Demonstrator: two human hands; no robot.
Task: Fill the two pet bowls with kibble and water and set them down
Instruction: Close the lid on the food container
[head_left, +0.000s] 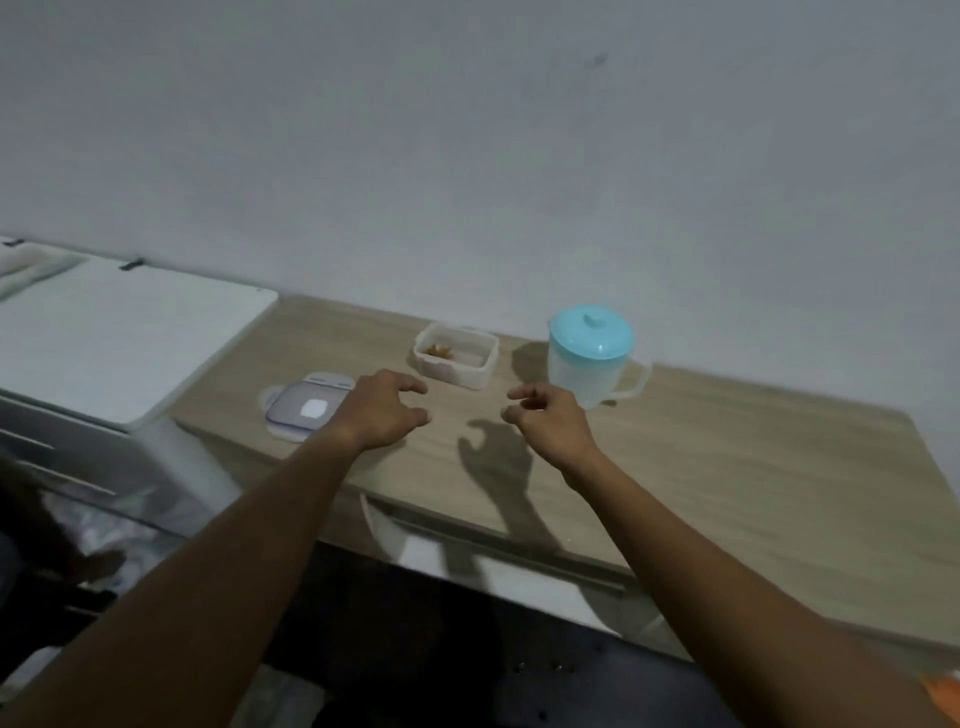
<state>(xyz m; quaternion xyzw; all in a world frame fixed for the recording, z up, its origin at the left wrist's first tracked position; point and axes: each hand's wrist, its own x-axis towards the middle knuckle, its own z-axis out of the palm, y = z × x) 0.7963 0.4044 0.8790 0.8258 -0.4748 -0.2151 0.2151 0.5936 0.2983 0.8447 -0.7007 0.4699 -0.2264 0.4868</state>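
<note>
A clear square plastic container (457, 355) with a little brown kibble in one corner stands open near the wall on the wooden counter (727, 467). Its lid (304, 407), grey-lilac with a white patch, lies flat to the left. A clear water jug (592, 358) with a turquoise lid stands to the right, handle pointing right. My left hand (382, 410) hovers over the counter just right of the lid, fingers spread and curled, holding nothing. My right hand (548, 421) hovers in front of the jug, fingers loosely curled and empty. No pet bowls are in view.
A white flat-topped appliance (119, 332) adjoins the counter on the left. A plain grey wall runs behind everything. Below the counter's front edge are a white drawer front and dark floor. Something orange (943, 701) shows at the bottom right corner.
</note>
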